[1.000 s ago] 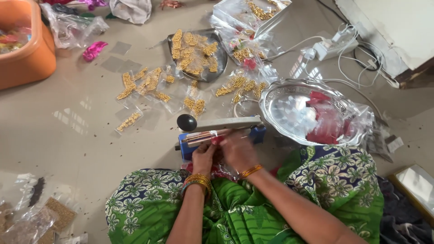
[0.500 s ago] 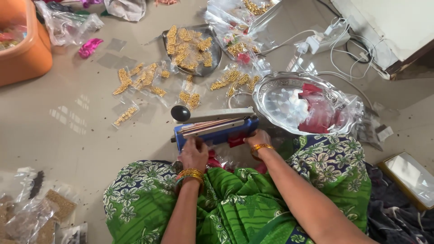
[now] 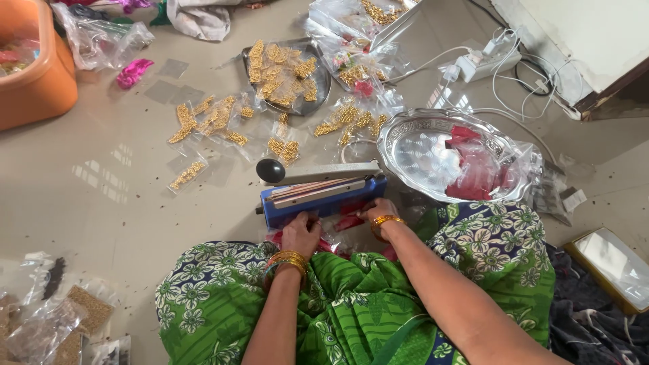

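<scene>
Red packet (image 3: 348,222) lies between left hand (image 3: 301,233) and right hand (image 3: 380,211) (beside sealer (image 3: 324,196)).

Soft, even daylight fills the scene, bright but not harsh. Pale window reflections lie on the glossy floor (image 3: 115,169) at the left. Glare glints off the silver tray (image 3: 412,152) and the clear plastic bags (image 3: 101,40). Shadows are faint and short. The middle is sharp; the edges bend slightly and soften.

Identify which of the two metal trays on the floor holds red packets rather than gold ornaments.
The large round silver tray, right of the blue sealer, holds red packets. The darker tray farther away carries gold ornaments.
</scene>
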